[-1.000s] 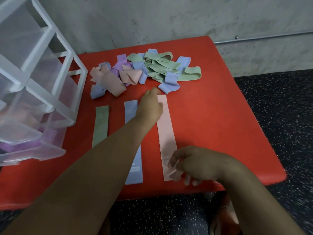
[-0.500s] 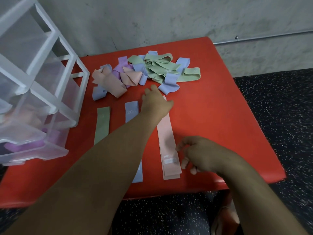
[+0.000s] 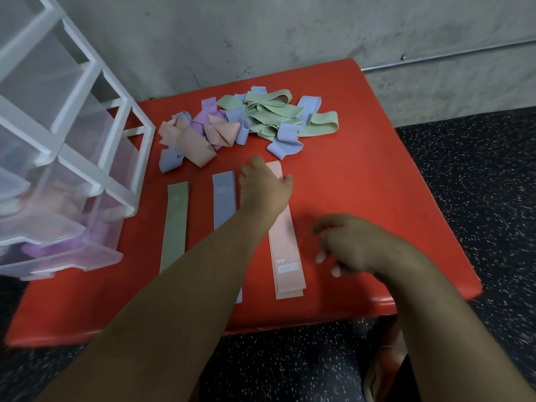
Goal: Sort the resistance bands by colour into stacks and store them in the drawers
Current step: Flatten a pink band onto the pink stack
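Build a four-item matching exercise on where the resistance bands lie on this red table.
Things:
1. flat green fabric band
2. flat blue fabric band
3. flat pink fabric bands
4. tangled pile of mixed bands

Places:
A. far side of the red table
B. nearest the clear plastic drawer unit
C. far end under the left hand
D. middle strip of three

Pairs: 1-B, 2-D, 3-C, 4-A

A red table (image 3: 377, 198) with rounded edges is set against a rough grey wall (image 3: 290, 33). A thin metal pipe (image 3: 449, 58) is run along that wall on the right, near the table's far corner. A dark floor (image 3: 478, 184) flecked with pale specks is seen beneath and beside the table.
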